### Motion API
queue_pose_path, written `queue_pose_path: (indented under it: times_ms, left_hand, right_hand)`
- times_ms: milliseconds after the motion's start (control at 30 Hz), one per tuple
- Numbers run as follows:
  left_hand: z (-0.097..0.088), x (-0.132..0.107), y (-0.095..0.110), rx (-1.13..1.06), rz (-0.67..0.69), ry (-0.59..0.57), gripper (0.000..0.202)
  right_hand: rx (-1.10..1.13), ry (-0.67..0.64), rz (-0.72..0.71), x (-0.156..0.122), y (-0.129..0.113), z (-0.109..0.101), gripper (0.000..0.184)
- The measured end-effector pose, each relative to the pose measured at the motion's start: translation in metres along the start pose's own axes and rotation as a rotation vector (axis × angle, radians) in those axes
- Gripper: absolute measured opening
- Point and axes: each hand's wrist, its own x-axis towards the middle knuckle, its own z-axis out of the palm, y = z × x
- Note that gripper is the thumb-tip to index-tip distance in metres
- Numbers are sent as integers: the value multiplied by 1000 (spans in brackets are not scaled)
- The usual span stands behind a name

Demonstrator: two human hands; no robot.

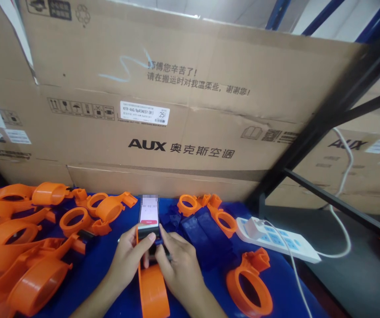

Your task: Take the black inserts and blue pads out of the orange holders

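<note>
Head view: from where I'm standing, the left hand (132,249) is clamping the near orange tape dispenser (155,289), its thumb lying across the dark head; the right hand (181,260) is touching that same end from the other side, fingers bunched close, though I cannot tell whether they are really pinching anything; the dispenser's round hub is sitting below and between the two hands. A phone (149,211) is lying just beyond the fingertips, showing a timer; other orange dispensers (37,282) are crowding the left hand's outer side; dark blue plastic (198,234) and a lone orange dispenser (249,285) are lying to the right of the right hand. Working well here, I'm thinking, means holding the frame steady with the left; pressing squarely with the right, not twisting; minding any sharp edge.
</note>
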Motion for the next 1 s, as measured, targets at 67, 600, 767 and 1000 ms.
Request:
queue_pose_path:
  times_ms: [67,600,767,1000]
  left_hand:
    - [-1,1,-3,-14,0,-4,28]
    - [-10,12,-9,-567,-582,-91,48]
    - [-6,8,2,-554,-541,-50,38]
    - [-5,4,9,-531,-507,-30,36]
  right_hand:
    - [10,10,5,1,-1,0,53]
    - [1,-158,-82,7,9,-14,49]
    - [-48,-195,-147,7,15,-10,52]
    - [-48,-193,-165,8,16,-10,51]
